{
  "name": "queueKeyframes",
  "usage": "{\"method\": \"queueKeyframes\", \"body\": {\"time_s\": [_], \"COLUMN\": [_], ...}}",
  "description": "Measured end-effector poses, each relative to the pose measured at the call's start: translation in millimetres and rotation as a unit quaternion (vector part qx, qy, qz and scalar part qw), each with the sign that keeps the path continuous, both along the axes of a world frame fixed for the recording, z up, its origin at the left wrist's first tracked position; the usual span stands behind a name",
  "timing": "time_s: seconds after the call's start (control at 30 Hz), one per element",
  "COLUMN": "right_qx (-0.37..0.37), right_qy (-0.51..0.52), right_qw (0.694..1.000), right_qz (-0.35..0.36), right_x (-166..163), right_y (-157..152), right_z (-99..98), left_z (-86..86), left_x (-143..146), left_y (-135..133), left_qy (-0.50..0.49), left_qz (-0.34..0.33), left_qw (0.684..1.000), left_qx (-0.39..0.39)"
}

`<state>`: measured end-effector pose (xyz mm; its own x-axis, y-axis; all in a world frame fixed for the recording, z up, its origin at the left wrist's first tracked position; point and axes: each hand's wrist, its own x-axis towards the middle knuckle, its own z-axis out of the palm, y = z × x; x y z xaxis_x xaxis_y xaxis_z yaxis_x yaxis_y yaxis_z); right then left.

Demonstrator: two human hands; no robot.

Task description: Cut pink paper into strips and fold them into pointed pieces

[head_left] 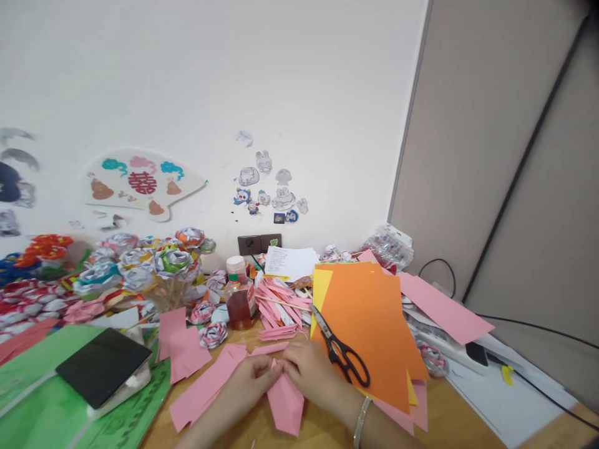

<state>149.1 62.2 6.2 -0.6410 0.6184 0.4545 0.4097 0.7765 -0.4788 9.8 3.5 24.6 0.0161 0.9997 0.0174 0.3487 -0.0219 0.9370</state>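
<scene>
A folded piece of pink paper is pinched at its far tip between my two hands, just above the wooden table. My left hand grips it from the left, thumb against index finger. From the right, my right hand holds the same tip, its fingers bent and pressed together; a bracelet circles that wrist. Pink paper strips lie beside and under my left forearm. Black-handled scissors rest on orange paper, close to my right hand.
Behind my hands lie a pile of folded pink strips and a bottle of reddish-brown liquid. Paper flowers crowd the back left. A black tablet-like panel stands on a green sheet. Cables run along the right.
</scene>
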Motion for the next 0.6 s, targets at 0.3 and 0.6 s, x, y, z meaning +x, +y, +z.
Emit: {"method": "queueKeyframes", "body": {"time_s": [0.3,0.6], "right_qx": [-0.099,-0.155], "right_qy": [0.072,0.097], "right_qw": [0.992,0.983], "right_qz": [0.017,0.013], "right_x": [3.2,2.2], "right_y": [-0.5,2.1], "right_z": [7.4,3.7], "left_z": [2.8,1.1], "left_x": [-3.0,-3.9], "left_y": [3.2,4.3], "left_qy": [-0.011,0.03], "left_qz": [0.08,0.094], "left_qw": [0.997,0.992], "left_qx": [0.009,0.079]}}
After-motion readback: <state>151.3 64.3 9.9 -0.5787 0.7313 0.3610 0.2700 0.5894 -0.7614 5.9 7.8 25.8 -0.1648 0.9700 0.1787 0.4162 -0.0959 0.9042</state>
